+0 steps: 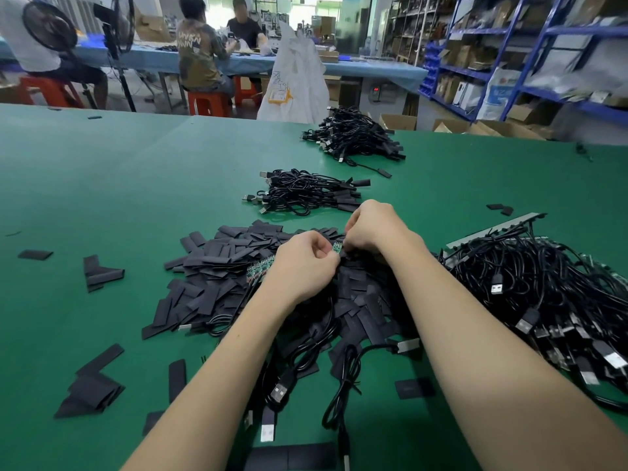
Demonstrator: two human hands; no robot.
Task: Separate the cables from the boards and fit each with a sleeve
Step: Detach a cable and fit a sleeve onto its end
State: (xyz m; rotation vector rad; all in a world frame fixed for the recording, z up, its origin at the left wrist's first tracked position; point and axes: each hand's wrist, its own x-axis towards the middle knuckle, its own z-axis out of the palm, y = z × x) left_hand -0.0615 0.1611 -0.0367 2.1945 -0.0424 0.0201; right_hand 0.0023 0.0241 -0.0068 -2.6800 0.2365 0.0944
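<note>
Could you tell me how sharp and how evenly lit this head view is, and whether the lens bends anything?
Head view: both hands, left and right, and the black sleeves look sharp under soft, even light with faint shadows; the blue shelving at right is smeared; the wide lens bows the green table edge.

Two bare forearms, left hand [307, 263] and right hand [370, 227], no sleeves or gloves
</note>
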